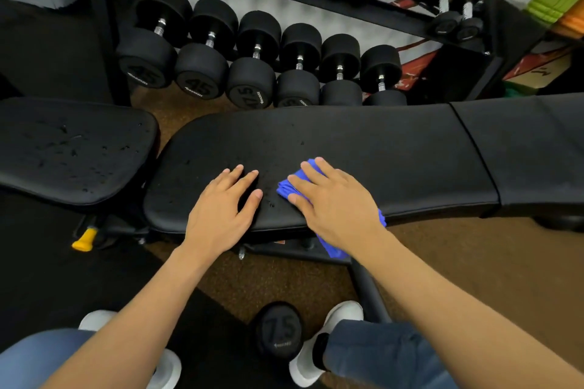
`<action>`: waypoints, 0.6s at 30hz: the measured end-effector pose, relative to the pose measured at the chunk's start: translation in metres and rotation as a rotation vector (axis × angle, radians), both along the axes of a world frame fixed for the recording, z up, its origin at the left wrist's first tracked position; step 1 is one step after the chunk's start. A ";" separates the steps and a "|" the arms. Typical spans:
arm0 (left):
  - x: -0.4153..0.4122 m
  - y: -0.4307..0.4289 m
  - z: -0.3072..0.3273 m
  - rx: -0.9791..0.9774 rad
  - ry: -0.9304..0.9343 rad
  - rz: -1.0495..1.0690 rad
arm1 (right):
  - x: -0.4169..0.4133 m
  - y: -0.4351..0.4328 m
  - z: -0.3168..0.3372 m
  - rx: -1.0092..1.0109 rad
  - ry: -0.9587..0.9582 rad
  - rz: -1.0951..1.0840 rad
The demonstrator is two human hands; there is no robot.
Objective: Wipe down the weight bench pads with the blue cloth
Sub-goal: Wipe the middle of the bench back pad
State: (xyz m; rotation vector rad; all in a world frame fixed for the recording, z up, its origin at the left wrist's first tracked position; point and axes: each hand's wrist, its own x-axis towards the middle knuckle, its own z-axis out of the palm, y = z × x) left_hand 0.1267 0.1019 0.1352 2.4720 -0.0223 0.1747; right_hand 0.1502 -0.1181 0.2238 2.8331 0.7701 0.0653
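Observation:
A long black back pad [363, 148] of the weight bench runs across the middle, dotted with droplets on its left half. The separate seat pad [72, 148] lies at the left, also speckled with droplets. My right hand [335, 202] presses flat on the crumpled blue cloth [286, 188] near the pad's front edge; a tail of cloth hangs off the edge below my wrist. Just left of the cloth, my left hand [221, 211] rests flat on the pad with fingers spread and nothing in it.
A rack of black dumbbells [252, 60] stands right behind the bench. A 7.5 dumbbell [278, 331] stands on the brown floor between my white shoes. A yellow adjustment knob [84, 239] sticks out under the seat pad. Another black pad section [531, 148] continues to the right.

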 end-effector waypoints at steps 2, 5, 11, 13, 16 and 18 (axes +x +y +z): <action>-0.003 -0.001 0.001 0.005 -0.008 -0.002 | -0.010 -0.023 0.010 0.011 -0.009 -0.011; -0.007 0.001 0.001 0.018 -0.012 -0.021 | 0.018 -0.055 0.030 -0.036 -0.080 -0.162; -0.007 0.005 0.004 0.036 0.001 -0.040 | 0.021 -0.008 0.016 -0.094 -0.051 -0.176; -0.007 0.005 0.004 0.046 0.009 -0.050 | -0.005 0.002 0.009 -0.065 -0.013 -0.098; -0.005 0.005 0.007 0.033 0.029 -0.053 | -0.022 -0.016 0.024 -0.024 0.131 -0.041; -0.004 0.005 0.006 0.036 0.030 -0.051 | -0.019 -0.034 0.038 -0.123 0.268 0.037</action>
